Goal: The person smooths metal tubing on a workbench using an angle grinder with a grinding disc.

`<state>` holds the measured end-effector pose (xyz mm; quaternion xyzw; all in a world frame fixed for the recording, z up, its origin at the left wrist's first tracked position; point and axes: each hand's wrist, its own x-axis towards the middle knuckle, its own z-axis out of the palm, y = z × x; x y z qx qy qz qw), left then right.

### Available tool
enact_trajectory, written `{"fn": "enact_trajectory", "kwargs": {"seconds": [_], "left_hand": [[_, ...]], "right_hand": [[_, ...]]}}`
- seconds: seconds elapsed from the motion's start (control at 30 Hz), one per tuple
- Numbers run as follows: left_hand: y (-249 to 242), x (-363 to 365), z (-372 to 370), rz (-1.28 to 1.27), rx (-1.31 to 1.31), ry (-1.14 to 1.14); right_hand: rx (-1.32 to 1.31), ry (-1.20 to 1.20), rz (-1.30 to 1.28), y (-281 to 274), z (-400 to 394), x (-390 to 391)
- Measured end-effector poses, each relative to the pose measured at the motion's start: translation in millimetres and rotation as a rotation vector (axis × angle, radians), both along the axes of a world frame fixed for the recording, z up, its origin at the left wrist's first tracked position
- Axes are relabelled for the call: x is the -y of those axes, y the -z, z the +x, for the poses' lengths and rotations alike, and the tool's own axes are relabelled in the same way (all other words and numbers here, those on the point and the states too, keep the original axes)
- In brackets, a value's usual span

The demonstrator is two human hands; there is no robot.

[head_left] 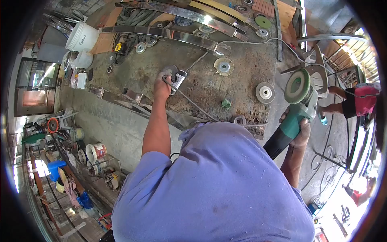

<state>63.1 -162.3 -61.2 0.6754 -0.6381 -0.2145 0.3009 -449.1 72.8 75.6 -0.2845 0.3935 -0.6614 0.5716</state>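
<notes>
In my raised right hand (301, 135) is a green and black angle grinder (292, 125), its round, pale green-rimmed disc (297, 86) pointing up and away from me. My left hand (163, 85) reaches onto the worn workbench (205, 88), fingers closed around a grey cord (189, 101) beside a small silver and black block (178, 82) that looks like an extension outlet. Whether the cord's end is in that block is hidden by my fingers. A dark grey disc (171, 70) lies just beyond this hand. Another thin cord (197, 61) runs from the block across the bench.
Polished metal strips (161, 32) lie along the far side. Several abrasive wheels, including a flap disc (224, 67) and a grey wheel (265, 93), rest on the bench. White buckets (82, 36) stand at left. Another person (350, 101) is at right near a chair (318, 76).
</notes>
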Motion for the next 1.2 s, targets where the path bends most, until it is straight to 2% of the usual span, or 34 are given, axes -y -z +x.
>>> {"fn": "enact_trajectory", "kwargs": {"seconds": [0.1,0.2,0.27,0.33,0.4,0.47,0.57,0.63,0.73,0.8,0.83,0.9,0.97,1.0,1.07,1.13,1.2], "left_hand": [[-0.6,2.1,-1.9,-0.126,-0.073,0.13],[3.6,-4.1,-11.6,-0.253,0.108,0.091],[1.6,-7.2,-32.4,-0.058,0.242,-0.107],[-21.5,-18.2,-53.2,0.029,0.271,-0.148],[-12.8,-28.1,-59.7,-0.076,0.267,-0.183],[0.9,-26.0,-55.0,-0.048,0.238,-0.16],[17.8,-20.7,-59.2,-0.034,0.26,-0.118],[30.7,-12.3,-54.9,-0.045,0.272,-0.103],[25.9,-9.3,-58.3,0.1,0.201,-0.157],[30.1,-18.2,-59.2,-0.003,0.164,-0.17],[33.4,-24.3,-63.1,-0.053,0.145,-0.17],[-48.7,-81.4,-65.1,-0.041,-0.051,-0.109],[-23.4,-133.1,-43.6,-0.349,0.009,-0.022],[-23.5,-158.6,-29.6,-0.39,-0.025,-0.131],[-41.9,-176.7,-3.7,-0.426,0.074,-0.372],[-61.3,-165.7,16.2,-0.4,0.343,-0.634],[-17.0,-129.6,30.3,-0.38,0.071,-0.63]], "right_hand": [[-0.111,0.05,0.025,-14.7,7.7,0.0],[-0.255,0.112,0.108,-21.4,10.3,0.4],[-0.189,0.246,0.17,-28.6,25.1,6.5],[-0.225,0.285,0.227,-27.2,24.6,11.5],[-0.286,0.306,0.249,-27.9,31.2,16.9],[-0.355,0.396,0.241,-36.6,45.2,25.5],[-0.387,0.397,0.274,-28.0,51.8,32.5],[-0.5,0.348,0.262,-21.1,58.8,39.7],[-0.73,0.224,0.203,-31.9,76.0,57.1],[-0.908,0.128,0.169,-45.1,93.6,67.1],[-0.913,0.066,0.15,-54.4,105.8,69.9],[-0.991,-0.057,0.035,-69.5,128.7,75.9],[-1.049,-0.224,-0.047,-83.8,151.2,83.2],[-1.057,-0.316,-0.11,-89.4,163.0,89.1],[-1.147,-0.441,-0.08,-103.5,193.3,97.8],[-1.228,-0.57,-0.124,-109.8,218.9,109.7],[-1.218,-0.64,-0.103,-118.3,246.0,118.1]]}}
